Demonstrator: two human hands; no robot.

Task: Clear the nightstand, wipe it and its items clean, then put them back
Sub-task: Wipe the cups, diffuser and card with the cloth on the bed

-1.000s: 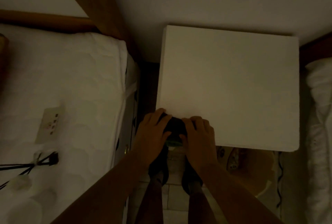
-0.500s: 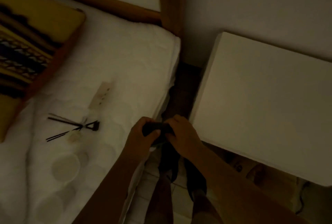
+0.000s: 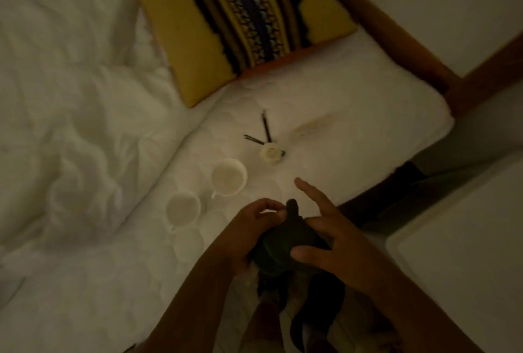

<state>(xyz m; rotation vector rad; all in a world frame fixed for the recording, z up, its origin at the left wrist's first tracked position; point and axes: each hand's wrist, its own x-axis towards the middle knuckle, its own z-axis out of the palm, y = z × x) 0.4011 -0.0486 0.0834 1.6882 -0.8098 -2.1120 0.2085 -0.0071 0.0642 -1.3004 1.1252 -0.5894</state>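
A dim bedroom is seen from above, with a white quilted bed (image 3: pixel 119 268) filling most of the view. Low in the centre, a dark crumpled cloth (image 3: pixel 285 248) is held over the bed's edge. It is pinched at its upper tip by the curled fingers of the left hand (image 3: pixel 254 228) and cradled by the right hand (image 3: pixel 334 251), whose fingers are spread, the forefinger extended toward the bed.

Just beyond the hands, two round white mugs (image 3: pixel 206 193) are set side by side on the bed. A small pale round object with thin dark sticks (image 3: pixel 270 152) lies past them, and a blurred pale flat item cannot be identified. A yellow cushion with a dark woven stripe (image 3: pixel 243 19) is propped further back. The white square tabletop (image 3: pixel 464 262) of the nightstand is glimpsed at the right, apparently bare.

The items appear next in line for wiping. A clean face of cloth would best be folded outward, and each mug steadied by one hand while wiped.
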